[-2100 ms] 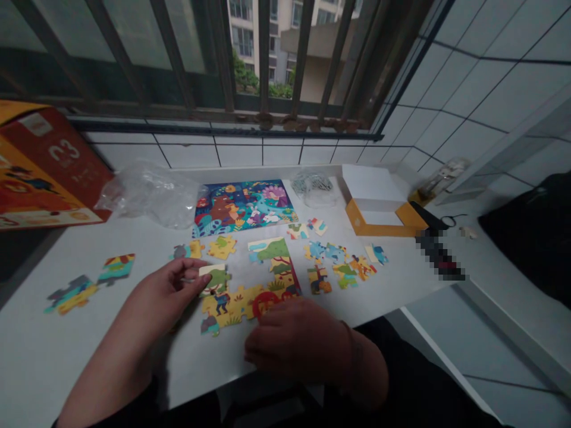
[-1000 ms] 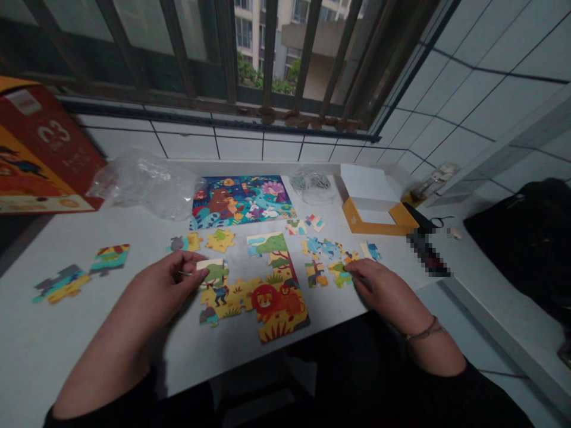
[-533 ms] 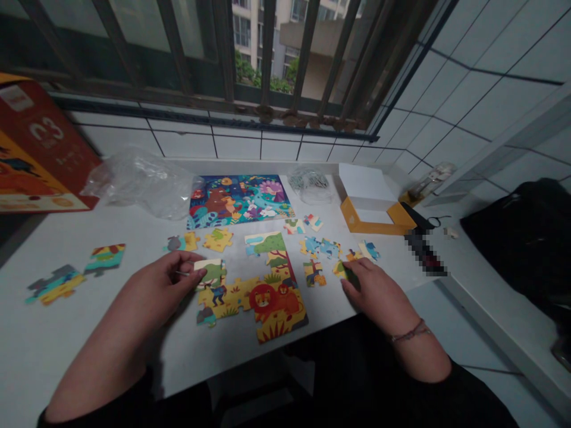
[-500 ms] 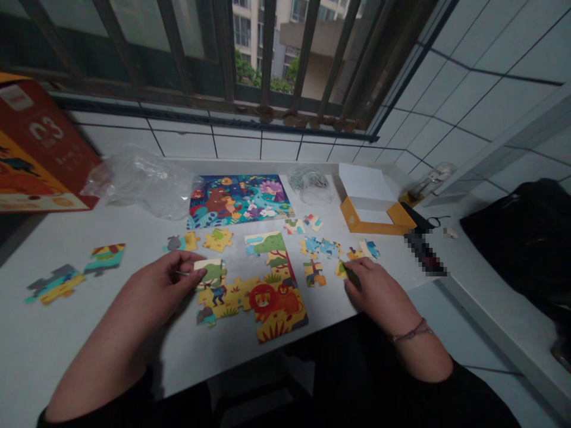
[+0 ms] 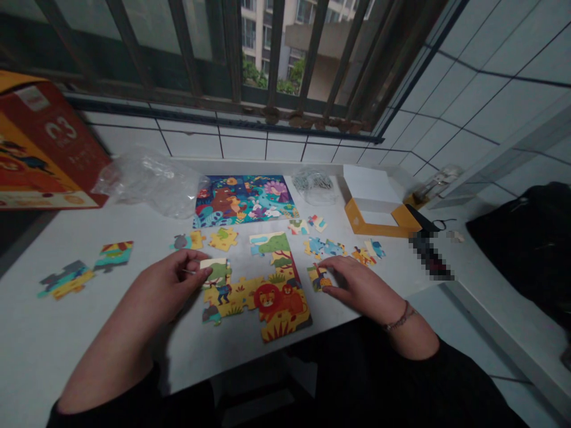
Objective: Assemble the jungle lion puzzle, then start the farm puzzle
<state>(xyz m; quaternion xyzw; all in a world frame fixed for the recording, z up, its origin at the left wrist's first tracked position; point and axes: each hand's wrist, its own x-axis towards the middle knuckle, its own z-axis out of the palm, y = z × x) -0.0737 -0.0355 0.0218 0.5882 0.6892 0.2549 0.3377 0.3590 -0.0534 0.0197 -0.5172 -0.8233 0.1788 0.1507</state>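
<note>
My left hand (image 5: pixel 172 288) pinches the edge of a green-tree puzzle piece (image 5: pixel 215 270) at the upper left of the partly joined lion puzzle (image 5: pixel 285 303). To the right of that puzzle, my right hand (image 5: pixel 357 282) has thumb and fingers apart around a giraffe piece (image 5: pixel 320 277) lying on the table. Beyond the right hand lie blue pieces (image 5: pixel 325 246) and an orange piece (image 5: pixel 363 255). Yellow pieces (image 5: pixel 223 238) rest behind the left hand.
A finished dark blue picture (image 5: pixel 245 199) lies at the back, between a clear plastic bag (image 5: pixel 151 181) and a round clear packet (image 5: pixel 314 183). An open yellow box (image 5: pixel 379 220) stands right, a red box (image 5: pixel 57 142) left. More joined pieces (image 5: pixel 69 278) lie left.
My right hand has moved left, from a small yellow-green piece to the giraffe piece. My left hand still holds the tree piece. The view has shifted slightly.
</note>
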